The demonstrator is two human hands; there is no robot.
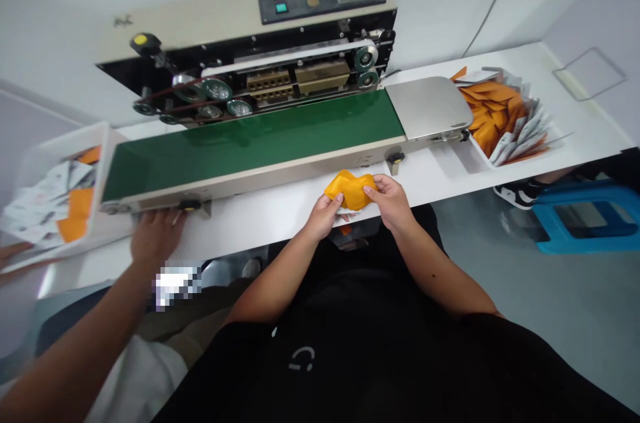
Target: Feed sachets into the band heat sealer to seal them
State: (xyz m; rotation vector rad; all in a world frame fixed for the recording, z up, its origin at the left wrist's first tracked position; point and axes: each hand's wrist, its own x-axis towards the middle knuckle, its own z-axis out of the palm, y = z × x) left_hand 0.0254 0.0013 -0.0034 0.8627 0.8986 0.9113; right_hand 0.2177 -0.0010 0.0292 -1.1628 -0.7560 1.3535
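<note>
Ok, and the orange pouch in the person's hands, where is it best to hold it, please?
Grip the orange pouch by its two outer ends, coming from above on each side, as the left hand and right hand do now. It looks soft and bent in the middle, so the ends probably give a firmer hold.

Left of the left hand [325, 216], white table [260, 230] runs along the conveyor [250, 143] until a co-worker's hand [157, 236] apparently blocks

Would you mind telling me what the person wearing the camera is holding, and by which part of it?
The person holds one orange pouch in both hands: the left hand grips its left end, the right hand its right end, with the thumbs on top.
</note>
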